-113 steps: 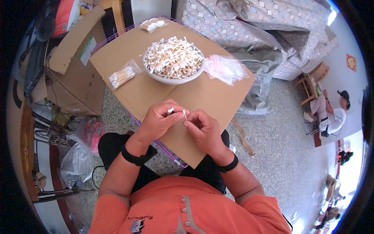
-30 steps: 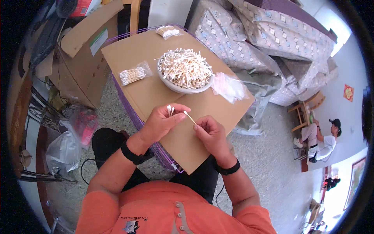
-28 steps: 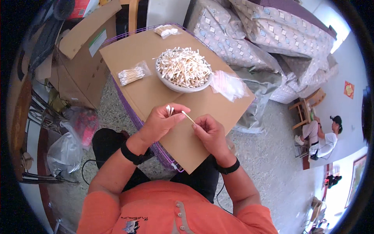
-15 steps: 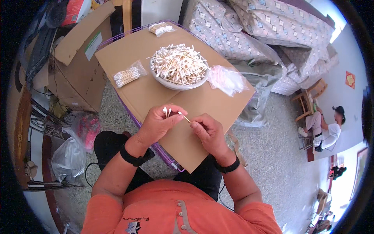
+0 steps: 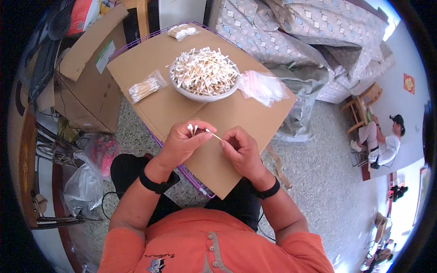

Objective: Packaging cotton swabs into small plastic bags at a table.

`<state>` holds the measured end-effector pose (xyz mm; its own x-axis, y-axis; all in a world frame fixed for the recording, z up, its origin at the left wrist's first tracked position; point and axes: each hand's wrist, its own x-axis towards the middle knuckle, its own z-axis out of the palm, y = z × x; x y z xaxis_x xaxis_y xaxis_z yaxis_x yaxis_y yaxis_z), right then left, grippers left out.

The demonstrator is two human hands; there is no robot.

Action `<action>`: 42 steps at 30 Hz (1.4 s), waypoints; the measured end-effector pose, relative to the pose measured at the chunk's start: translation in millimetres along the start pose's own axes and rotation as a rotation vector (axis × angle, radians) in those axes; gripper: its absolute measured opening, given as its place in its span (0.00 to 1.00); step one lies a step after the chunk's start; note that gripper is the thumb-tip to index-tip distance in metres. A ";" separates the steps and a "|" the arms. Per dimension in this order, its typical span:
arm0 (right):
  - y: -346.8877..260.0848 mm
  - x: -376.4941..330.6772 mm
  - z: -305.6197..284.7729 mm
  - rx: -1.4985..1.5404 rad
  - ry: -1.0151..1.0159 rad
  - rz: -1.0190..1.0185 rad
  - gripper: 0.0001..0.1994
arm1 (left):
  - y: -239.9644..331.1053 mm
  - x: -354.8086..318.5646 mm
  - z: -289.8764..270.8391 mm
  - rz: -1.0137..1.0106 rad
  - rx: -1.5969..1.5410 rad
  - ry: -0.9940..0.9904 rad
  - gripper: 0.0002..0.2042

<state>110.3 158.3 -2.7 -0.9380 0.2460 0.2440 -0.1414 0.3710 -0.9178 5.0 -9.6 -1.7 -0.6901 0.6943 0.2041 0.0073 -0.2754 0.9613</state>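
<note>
My left hand (image 5: 181, 144) is closed round a few cotton swabs (image 5: 193, 129), whose white tips stick up above the fingers. Between my two hands a single cotton swab (image 5: 214, 134) lies slantwise. Its white tip is by my left thumb, and the fingertips of my right hand (image 5: 240, 149) pinch its other end. Beyond them a white bowl (image 5: 207, 97) is heaped with loose cotton swabs (image 5: 205, 70). Left of the bowl lies a clear bag of swabs (image 5: 146, 87), and another bag of swabs (image 5: 183, 32) lies at the far edge. Flat clear plastic bags (image 5: 263, 88) are to its right.
A brown cardboard sheet (image 5: 218, 164) covers the purple wire-framed stand (image 5: 195, 181) before me. A large cardboard box (image 5: 84, 102) stands at left, near plastic bags (image 5: 84, 186). Covered bundles (image 5: 268, 41) are stacked behind. A seated person (image 5: 384, 145) is at far right.
The view has shifted slightly. Both hands keep their hold on the swabs, and the single swab between them has barely moved.
</note>
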 end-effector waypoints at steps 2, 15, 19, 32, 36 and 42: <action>0.4 -0.8 0.3 0.036 0.003 0.042 0.05 | 1.5 0.0 0.3 -0.010 -0.003 -0.008 0.04; 8.7 -3.9 -7.3 0.290 -0.037 -0.078 0.05 | 7.2 4.5 11.5 0.131 0.533 -0.132 0.04; 8.4 0.9 -9.9 0.138 -0.073 -0.187 0.05 | 6.5 4.8 9.2 0.109 0.544 -0.161 0.04; 4.0 3.3 7.4 0.086 -0.138 -0.026 0.06 | 8.5 5.3 4.8 0.032 0.167 -0.059 0.05; -2.9 2.3 8.5 0.102 -0.109 0.015 0.06 | 5.7 4.3 2.6 0.030 0.146 -0.062 0.06; -5.1 2.5 6.3 0.016 -0.110 0.054 0.06 | -1.0 5.1 1.8 0.075 0.140 -0.068 0.05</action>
<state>106.7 151.4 0.6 -0.9733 0.1651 0.1592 -0.0941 0.3456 -0.9336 2.7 -4.5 -1.3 -0.6336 0.7196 0.2841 0.1614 -0.2361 0.9582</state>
